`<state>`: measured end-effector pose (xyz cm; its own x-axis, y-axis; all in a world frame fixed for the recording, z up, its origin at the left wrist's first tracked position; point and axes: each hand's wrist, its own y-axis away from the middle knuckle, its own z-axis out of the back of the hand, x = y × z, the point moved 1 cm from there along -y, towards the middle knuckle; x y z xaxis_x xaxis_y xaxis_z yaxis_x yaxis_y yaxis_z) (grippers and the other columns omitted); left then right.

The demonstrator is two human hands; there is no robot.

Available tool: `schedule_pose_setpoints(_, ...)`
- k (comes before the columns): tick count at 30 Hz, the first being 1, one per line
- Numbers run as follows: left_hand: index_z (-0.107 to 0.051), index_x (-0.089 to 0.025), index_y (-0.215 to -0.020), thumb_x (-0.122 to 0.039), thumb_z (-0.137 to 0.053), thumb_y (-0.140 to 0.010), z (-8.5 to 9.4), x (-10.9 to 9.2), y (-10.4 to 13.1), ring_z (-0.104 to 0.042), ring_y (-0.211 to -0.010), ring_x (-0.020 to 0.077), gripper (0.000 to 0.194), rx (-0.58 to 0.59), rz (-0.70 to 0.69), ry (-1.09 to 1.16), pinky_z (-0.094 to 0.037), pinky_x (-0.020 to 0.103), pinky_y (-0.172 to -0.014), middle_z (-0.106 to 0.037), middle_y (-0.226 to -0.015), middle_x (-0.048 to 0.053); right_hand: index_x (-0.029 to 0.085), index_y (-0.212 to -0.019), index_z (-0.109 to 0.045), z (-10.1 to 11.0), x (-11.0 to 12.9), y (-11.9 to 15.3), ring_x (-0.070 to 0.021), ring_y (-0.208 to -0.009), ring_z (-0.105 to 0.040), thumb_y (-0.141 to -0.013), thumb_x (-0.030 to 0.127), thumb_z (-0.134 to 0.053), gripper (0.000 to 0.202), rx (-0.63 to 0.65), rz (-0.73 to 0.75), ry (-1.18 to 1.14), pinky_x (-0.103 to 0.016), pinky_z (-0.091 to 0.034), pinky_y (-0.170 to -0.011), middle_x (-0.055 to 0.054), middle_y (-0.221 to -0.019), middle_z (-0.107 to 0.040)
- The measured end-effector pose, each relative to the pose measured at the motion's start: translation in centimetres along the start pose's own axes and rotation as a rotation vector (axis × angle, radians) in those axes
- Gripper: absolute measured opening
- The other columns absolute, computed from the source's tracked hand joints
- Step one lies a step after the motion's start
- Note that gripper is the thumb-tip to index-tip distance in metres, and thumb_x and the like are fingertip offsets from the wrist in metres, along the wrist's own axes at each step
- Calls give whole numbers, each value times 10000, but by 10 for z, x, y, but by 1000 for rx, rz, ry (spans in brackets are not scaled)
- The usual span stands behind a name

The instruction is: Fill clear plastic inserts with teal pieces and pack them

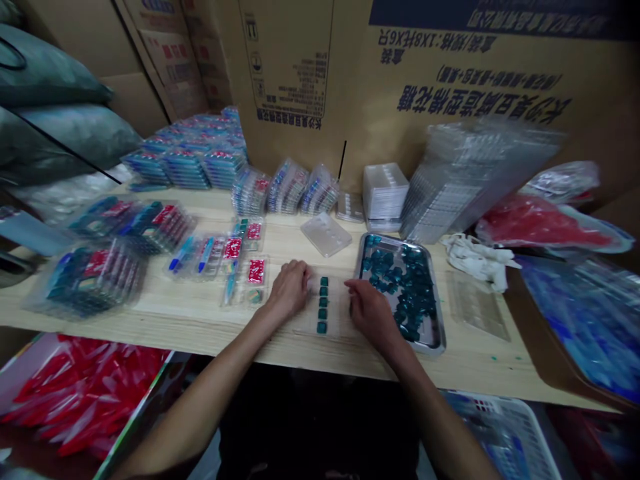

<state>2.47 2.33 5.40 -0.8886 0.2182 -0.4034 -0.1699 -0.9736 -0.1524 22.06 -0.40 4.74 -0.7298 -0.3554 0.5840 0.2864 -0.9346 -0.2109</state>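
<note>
A clear plastic blister tray (331, 327) lies on the table in front of me, with several dark green square pieces (323, 301) in one column along it. My left hand (290, 288) is closed at its left edge, fingers bent and pressed together. At the right edge is my right hand (371, 310), its fingers curled and the index fingertip reaching to the plastic; what lies between those fingers is hidden. Just right of that hand, a metal tray (441, 337) holds many loose green pieces.
Filled blister packs (257, 271) lie to the left, with stacked packs (95, 277) beyond. Behind stand stacked clear trays (385, 190), tall nested plastic (450, 187) and a large carton (345, 80). White gloves (477, 257) and a box of blue items (585, 327) are at right.
</note>
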Motion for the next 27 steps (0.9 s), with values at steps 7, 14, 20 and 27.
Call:
schedule_pose_setpoints(7, -574, -204, -1254, -71, -507, -804, 1, -84, -38, -550, -1134, 222, 474, 95, -313, 177, -434, 346, -998, -626, -1232, 77, 136, -1005, -639, -6, 5, 43, -226, -856, -645, -893, 95, -379, 286, 25, 25, 98, -341, -506, -788, -120, -934, -654)
schedule_pose_setpoints(14, -721, -175, -904, -145, -598, -797, 12, 2, -24, -636, -893, 218, 166, 209, 74, 37, -479, 301, -810, -692, -915, 70, 145, -1192, -586, -33, 27, 85, -254, -1128, -581, -784, -16, -394, 479, -31, 241, 23, -428, -518, -973, -155, -1166, -613)
schedule_pose_setpoints(20, -688, -168, -951, -225, -697, -797, -11, 21, 0, -619, -894, 203, 164, 188, 72, 68, -464, 292, -792, -653, -977, 66, 153, -1081, -615, -38, 27, 78, -245, -1054, -583, -748, -58, -388, 456, -11, 248, 34, -428, -542, -935, -134, -1084, -610)
schedule_pose_setpoints(27, -682, -144, -857, -249, -639, -851, -20, 20, 9, -588, -1033, 245, 113, 210, 126, 63, -465, 330, -872, -624, -1047, 115, 204, -1136, -597, -52, 1, 84, -241, -1074, -606, -756, -34, -429, 479, -66, 358, 76, -385, -547, -931, -119, -1135, -617)
